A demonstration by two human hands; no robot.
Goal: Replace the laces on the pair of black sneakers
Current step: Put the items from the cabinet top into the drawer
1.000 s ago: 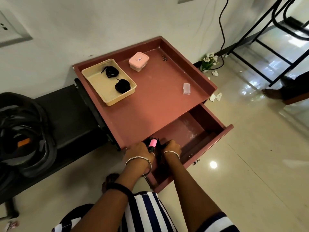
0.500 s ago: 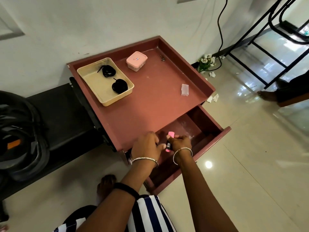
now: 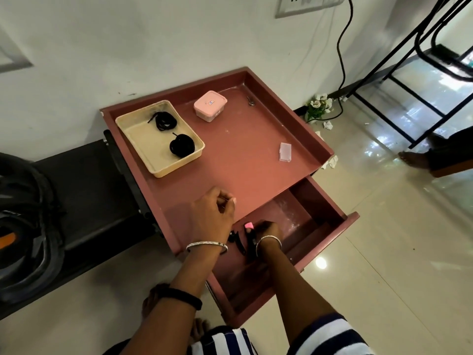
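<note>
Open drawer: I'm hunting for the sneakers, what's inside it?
The right hand grips a black, pink-tipped item inside the drawer; no sneakers show. Arms and shadow hide its near end.

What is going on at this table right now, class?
A person reaches their right hand into the open drawer of the table and grips a black item with a pink tip; what it is cannot be told. Their left hand rests on the table's front edge. Two coiled black laces lie in the cream tray, untouched.
</note>
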